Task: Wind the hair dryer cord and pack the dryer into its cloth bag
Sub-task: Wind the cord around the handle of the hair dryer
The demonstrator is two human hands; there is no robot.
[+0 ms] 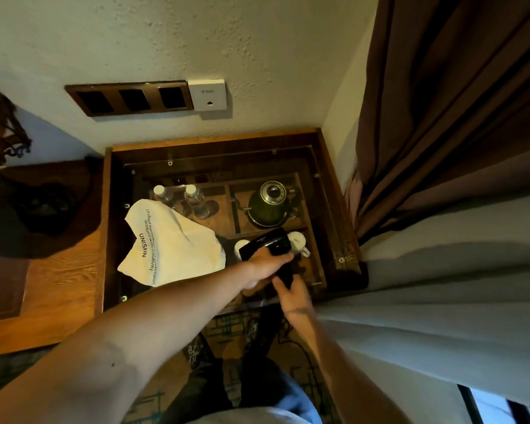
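The scene is dim and warm-toned, with soft yellowish light falling from above onto the wall (166,35) and the cream cloth bag (172,243), the brightest thing just left of the left hand (265,264). The black hair dryer (273,246) in that hand is nearly lost in shadow, its outline hard to read. A faint sheen lies on the glass of the counter (318,166) beyond the hands. Straight lines bow toward the edges from the wide lens. The near forearms look soft and slightly blurred.
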